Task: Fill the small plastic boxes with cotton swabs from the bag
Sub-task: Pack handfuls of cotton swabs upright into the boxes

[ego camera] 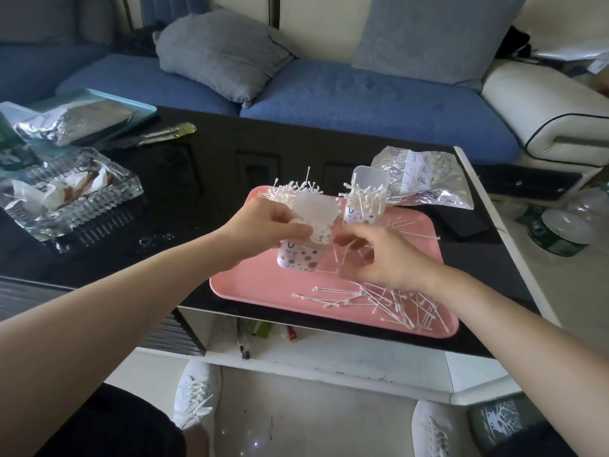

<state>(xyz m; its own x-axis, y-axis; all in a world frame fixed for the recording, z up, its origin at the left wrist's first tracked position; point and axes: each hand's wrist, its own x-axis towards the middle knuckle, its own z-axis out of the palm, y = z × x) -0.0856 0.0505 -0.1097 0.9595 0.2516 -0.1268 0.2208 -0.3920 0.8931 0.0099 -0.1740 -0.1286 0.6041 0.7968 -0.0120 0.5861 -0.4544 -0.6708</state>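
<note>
Two boxes (296,258) (362,206), maybe three; one bag (425,179)

A small translucent plastic box with coloured dots (298,257), lid open, is packed with white cotton swabs (321,234) over the pink plastic tray (250,285); a second matching box (362,214) stands upright behind, swabs bristling out; loose swabs (395,303) litter the tray; the crinkled clear plastic bag (428,179) lies beyond.

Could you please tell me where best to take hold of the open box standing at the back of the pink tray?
I would grip the box by its lower side walls, coming from the front right. It stands upright, swabs bristle out of its top, and its raised lid blocks the back.
</note>
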